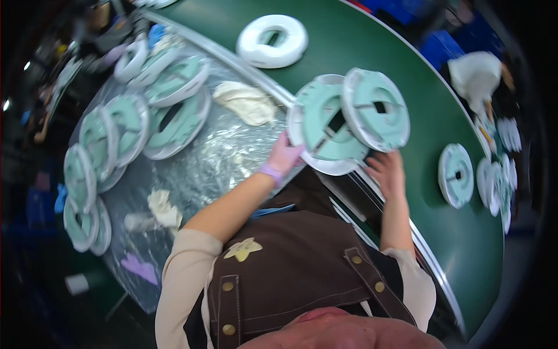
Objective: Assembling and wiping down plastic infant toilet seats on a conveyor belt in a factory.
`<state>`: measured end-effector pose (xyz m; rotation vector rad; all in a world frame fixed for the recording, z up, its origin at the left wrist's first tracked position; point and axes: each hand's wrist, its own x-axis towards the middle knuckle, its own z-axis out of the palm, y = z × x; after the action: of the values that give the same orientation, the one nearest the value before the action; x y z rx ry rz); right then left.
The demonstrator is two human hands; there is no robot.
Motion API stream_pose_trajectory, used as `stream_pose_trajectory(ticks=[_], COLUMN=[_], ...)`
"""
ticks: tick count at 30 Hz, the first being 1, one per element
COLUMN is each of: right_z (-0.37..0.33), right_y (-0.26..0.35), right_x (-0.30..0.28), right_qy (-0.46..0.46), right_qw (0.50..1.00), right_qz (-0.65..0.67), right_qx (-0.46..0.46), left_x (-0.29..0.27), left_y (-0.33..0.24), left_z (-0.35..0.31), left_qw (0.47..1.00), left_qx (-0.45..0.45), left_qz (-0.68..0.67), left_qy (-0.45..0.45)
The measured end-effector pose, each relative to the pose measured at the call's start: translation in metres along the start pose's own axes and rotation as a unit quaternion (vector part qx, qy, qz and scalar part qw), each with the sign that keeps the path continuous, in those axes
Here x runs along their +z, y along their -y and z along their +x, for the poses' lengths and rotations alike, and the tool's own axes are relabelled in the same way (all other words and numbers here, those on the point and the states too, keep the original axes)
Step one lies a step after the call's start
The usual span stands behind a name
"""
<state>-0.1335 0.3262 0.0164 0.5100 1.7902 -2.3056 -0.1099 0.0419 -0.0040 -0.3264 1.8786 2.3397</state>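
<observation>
Yr gloved L hand (285, 156) grips L disc (318, 116) @ 8 o'clock; yr R hand (388, 171) @ R disc (372, 121), 6 o'clock, can't tell if gripping.

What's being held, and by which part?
Left hand: left white-and-green disc, by its lower-left rim. Right hand: at right disc, lower rim; grip unclear.

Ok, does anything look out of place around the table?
Yes: what looks like a loose purple glove lies on the plastic-covered table. It seems odd because the left hand is gloved while the right hand looks bare.
</observation>
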Motion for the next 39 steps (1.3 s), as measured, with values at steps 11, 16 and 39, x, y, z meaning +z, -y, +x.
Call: stream_pose_trajectory(ticks=[11, 16, 39], right_z=[0.049, 0.017, -0.035], right_y=[-0.007, -0.007, -0.088], right_x=[0.002, 0.038, 0.243], right_qy=[0.023, 0.123, 0.273], right_qw=[0.966, 0.956, 0.641], right_qz=[0.246, 0.264, -0.617], right_qx=[-0.076, -0.039, -0.365], left_x=[-0.042, -0.120, -0.114], left_y=[-0.012, -0.047, -0.018], left_z=[-0.046, -0.080, -0.074], left_qw=[0.995, 0.975, 0.707], left_qx=[0.060, 0.117, 0.042], left_qz=[0.024, 0.013, 0.681], left_qy=[-0.081, -0.187, -0.183])
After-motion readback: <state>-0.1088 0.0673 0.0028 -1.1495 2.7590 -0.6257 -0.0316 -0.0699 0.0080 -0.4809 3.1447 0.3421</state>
